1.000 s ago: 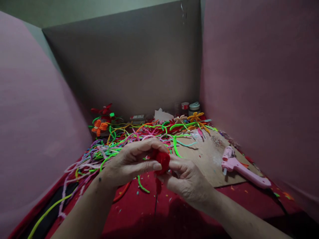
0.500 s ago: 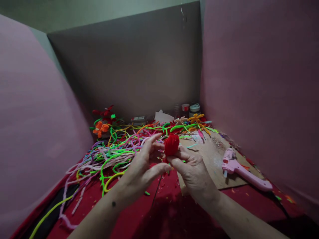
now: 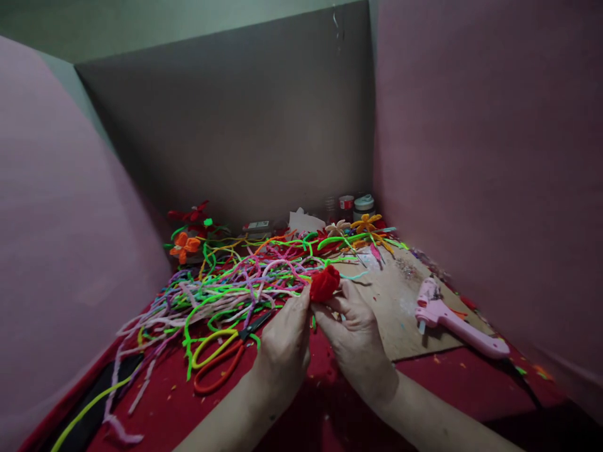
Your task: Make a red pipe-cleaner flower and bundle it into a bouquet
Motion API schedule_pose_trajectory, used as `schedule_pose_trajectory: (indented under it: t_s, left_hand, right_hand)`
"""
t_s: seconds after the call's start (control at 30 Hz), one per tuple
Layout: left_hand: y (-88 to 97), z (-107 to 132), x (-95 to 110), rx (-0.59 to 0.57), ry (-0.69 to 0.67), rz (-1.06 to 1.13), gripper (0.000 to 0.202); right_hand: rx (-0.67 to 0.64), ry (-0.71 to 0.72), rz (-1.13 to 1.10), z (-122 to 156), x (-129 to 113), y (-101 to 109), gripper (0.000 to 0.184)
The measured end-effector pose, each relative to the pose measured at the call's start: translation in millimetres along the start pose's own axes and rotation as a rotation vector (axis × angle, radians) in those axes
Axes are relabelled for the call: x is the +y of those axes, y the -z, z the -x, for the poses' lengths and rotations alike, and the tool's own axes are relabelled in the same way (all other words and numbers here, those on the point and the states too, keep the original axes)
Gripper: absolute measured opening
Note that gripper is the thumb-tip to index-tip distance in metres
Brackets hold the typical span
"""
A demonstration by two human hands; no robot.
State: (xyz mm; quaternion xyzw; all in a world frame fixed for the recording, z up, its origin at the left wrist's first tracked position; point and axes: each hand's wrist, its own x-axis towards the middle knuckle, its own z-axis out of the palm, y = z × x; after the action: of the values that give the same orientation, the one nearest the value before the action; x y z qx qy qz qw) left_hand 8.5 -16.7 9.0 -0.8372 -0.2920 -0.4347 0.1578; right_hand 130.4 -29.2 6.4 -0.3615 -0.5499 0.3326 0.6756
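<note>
A red pipe-cleaner flower [image 3: 325, 284], shaped like a closed bud, is held up between both hands at the middle of the head view. My right hand [image 3: 354, 323] pinches its base from the right. From the left, my left hand [image 3: 288, 339] has its fingers closed against the flower's side; the fingertips are partly hidden. Scissors [image 3: 221, 358] with one yellow and one red handle lie beside my left wrist. Beyond the hands spreads a heap of pipe cleaners [image 3: 235, 282] in pink, green and purple.
A pink glue gun [image 3: 459, 326] rests on a brown board [image 3: 400, 339] at the right. Orange flower [image 3: 184, 247] and yellow flower [image 3: 366, 223] lie farther back, with a lidded jar [image 3: 364, 206] behind. Panels enclose the red-covered table [image 3: 330, 408].
My left hand has closed from an open pose onto the flower and turned inward. The flower has tilted and come slightly lower. The scissors have come into sight.
</note>
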Motion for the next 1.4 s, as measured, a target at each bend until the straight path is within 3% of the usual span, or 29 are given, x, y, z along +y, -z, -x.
schedule_pose_trajectory:
  t_s: [0.1, 0.23, 0.37, 0.43, 0.57, 0.67, 0.77, 0.97, 1.07, 1.13, 1.23, 1.33, 1.4]
  left_hand:
    - [0.1, 2, -3, 0.008, -0.033, -0.030, 0.058]
    - [2.8, 3, -2, -0.017, 0.046, 0.063, 0.054]
    - [4.3, 2, 0, -0.016, 0.134, 0.171, 0.047]
    - [5.9, -1, 2, -0.033, 0.256, 0.276, 0.040]
    - [10.0, -10, 8, -0.185, 0.706, 0.636, 0.028]
    - [9.7, -12, 9, -0.139, 0.921, 0.819, 0.023]
    - [9.7, -10, 8, -0.046, 0.911, 0.816, 0.018]
    - [20.0, -8, 14, -0.044, 0.648, 0.458, 0.011]
    - [21.8, -7, 15, -0.041, 0.599, 0.401, 0.011]
    - [21.2, -6, 15, -0.075, 0.663, 0.462, 0.008]
    - [20.1, -8, 14, -0.131, 0.893, 0.730, 0.012]
    - [19.5, -14, 15, -0.181, 1.122, 1.067, 0.019]
    - [19.1, -17, 15, -0.187, 1.205, 1.214, 0.022]
  right_hand:
    - [-0.005, 0.086, 0.104, 1, 7, 0, 0.013]
    - [-0.056, 0.192, 0.209, 1, 10, 4, 0.016]
    - [-0.054, 0.173, 0.191, 1, 8, 7, 0.017]
    - [-0.049, 0.102, 0.103, 1, 6, 8, 0.016]
    - [-0.050, -0.021, -0.020, 0, 1, 7, 0.016]
    - [-0.049, 0.023, 0.022, 0, 1, 6, 0.015]
    - [-0.032, 0.121, 0.171, 3, 3, 7, 0.016]
    - [-0.042, 0.277, 0.420, 7, 4, 11, 0.018]
    - [-0.023, 0.329, 0.479, 8, 2, 13, 0.018]
    - [-0.021, 0.352, 0.498, 8, 2, 14, 0.019]
    - [-0.031, 0.358, 0.464, 9, 5, 14, 0.019]
    - [-0.005, 0.306, 0.315, 8, 7, 11, 0.020]
    - [-0.021, 0.245, 0.183, 7, 6, 9, 0.020]
